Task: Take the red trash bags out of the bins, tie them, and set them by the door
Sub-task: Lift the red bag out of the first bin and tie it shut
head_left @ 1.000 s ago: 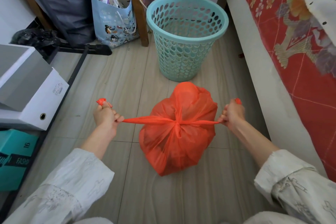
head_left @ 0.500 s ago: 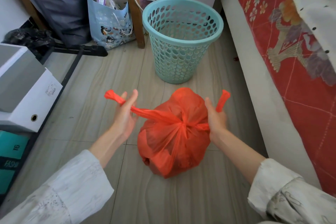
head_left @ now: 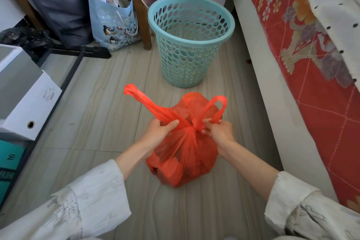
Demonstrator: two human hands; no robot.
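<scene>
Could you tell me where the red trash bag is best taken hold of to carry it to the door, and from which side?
Take the red trash bag by the two handle loops just above the knot, coming from above. It sits upright on the floor with the knot on top and both loops sticking up free. The left hand and right hand already grip the handles there; the thin film lower down would likely tear.

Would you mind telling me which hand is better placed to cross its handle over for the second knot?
Probably the left hand: it holds the longer free handle; the right hand pinches a short loop.
</scene>
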